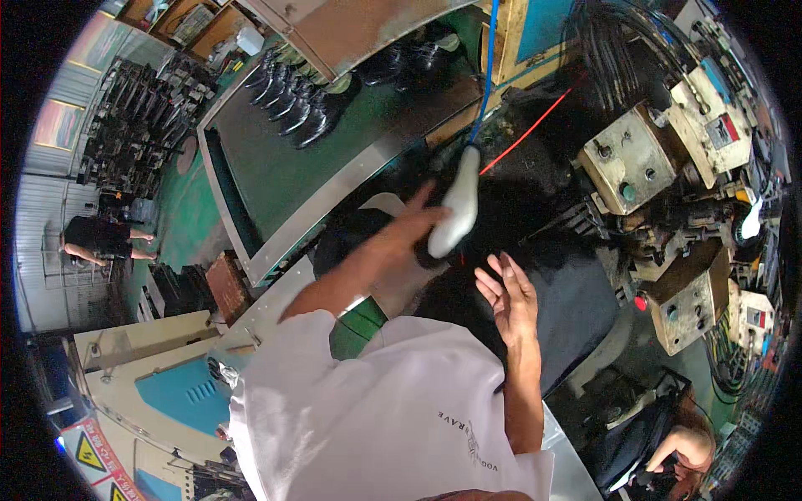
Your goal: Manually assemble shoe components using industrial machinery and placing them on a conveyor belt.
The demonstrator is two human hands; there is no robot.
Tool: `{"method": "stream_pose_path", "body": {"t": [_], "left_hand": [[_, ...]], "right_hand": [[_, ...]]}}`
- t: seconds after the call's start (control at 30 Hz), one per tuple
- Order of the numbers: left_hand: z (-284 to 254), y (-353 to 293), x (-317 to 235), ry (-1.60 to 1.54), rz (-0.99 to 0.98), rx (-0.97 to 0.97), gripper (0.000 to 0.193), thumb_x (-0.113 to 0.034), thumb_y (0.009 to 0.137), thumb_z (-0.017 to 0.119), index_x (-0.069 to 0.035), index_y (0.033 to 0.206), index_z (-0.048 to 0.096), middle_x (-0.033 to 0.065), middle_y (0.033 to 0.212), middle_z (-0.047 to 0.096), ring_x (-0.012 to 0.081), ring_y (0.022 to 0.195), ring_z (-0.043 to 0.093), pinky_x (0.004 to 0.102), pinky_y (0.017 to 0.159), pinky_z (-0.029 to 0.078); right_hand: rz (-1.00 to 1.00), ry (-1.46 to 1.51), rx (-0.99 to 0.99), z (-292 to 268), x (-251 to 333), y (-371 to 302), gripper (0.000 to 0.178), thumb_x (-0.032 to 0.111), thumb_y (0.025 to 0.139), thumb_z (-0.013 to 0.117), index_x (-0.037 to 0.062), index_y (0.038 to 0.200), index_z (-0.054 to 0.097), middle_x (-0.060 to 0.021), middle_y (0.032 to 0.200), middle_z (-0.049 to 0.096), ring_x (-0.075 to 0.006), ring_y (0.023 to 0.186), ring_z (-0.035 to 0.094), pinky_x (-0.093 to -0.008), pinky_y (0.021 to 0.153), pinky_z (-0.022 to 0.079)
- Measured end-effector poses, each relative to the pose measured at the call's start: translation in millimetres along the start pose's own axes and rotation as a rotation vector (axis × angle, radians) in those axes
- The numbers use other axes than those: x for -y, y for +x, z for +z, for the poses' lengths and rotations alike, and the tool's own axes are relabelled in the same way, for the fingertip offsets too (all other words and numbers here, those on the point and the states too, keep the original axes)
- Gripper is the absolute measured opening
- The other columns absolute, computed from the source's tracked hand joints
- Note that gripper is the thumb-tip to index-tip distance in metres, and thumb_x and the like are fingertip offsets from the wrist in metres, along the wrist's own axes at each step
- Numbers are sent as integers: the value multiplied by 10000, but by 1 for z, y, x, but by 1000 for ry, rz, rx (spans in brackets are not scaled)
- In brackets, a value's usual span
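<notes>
A pale, smooth, foot-shaped shoe last [458, 209] shows in the middle, its narrow end pointing away from me. My left hand [401, 238] reaches across from the left and has hold of its side. One finger sticks out apart from the last, while the fingers underneath are hidden. Dark material lies around the last's lower end; I cannot tell whether it belongs to it. To the right, my right hand [510, 296] is raised with its fingers apart, touching nothing.
Several shiny black shoes [292, 100] stand on a green-topped, metal-edged table [309, 204]. A blue hose [487, 75] and a red line [535, 125] run to the last. Control boxes [626, 163] crowd the right. Other people [96, 238] are at far left and lower right.
</notes>
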State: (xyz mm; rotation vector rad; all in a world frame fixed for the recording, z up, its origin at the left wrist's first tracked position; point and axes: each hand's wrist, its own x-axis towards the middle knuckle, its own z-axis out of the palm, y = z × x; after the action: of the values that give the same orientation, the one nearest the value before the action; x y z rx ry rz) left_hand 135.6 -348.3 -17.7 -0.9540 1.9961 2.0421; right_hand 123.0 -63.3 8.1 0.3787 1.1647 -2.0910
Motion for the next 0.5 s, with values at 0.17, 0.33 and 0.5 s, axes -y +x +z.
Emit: {"method": "stream_pose_path", "body": {"t": [0.17, 0.33, 0.5], "left_hand": [[-133, 91, 8, 766, 141, -371, 1123, -325, 917, 816, -344, 1753, 66, 433, 1603, 353, 537, 1468, 447, 534, 1205, 426], [-237, 145, 23, 1551, 116, -407, 1192, -114, 898, 796, -439, 1735, 11, 398, 1708, 171, 521, 1481, 441, 624, 1150, 446], [-252, 168, 51, 1690, 52, -413, 1155, -119, 940, 769, -471, 1727, 0, 340, 1768, 46, 497, 1571, 334, 614, 1191, 409]], "right_hand": [[-8, 84, -107, -37, -5, -3, 313, 136, 1112, 604, -3, 1388, 653, -216, 1350, 708, -392, 1129, 758, -482, 966, 653], [-4, 39, -153, -36, -2, -1, 313, 144, 1102, 628, -9, 1374, 651, -215, 1306, 722, -377, 1101, 765, -466, 940, 661], [-11, -7, -186, -35, -9, 10, 333, 150, 1093, 652, -17, 1381, 639, -217, 1296, 722, -363, 1080, 768, -451, 924, 663]]}}
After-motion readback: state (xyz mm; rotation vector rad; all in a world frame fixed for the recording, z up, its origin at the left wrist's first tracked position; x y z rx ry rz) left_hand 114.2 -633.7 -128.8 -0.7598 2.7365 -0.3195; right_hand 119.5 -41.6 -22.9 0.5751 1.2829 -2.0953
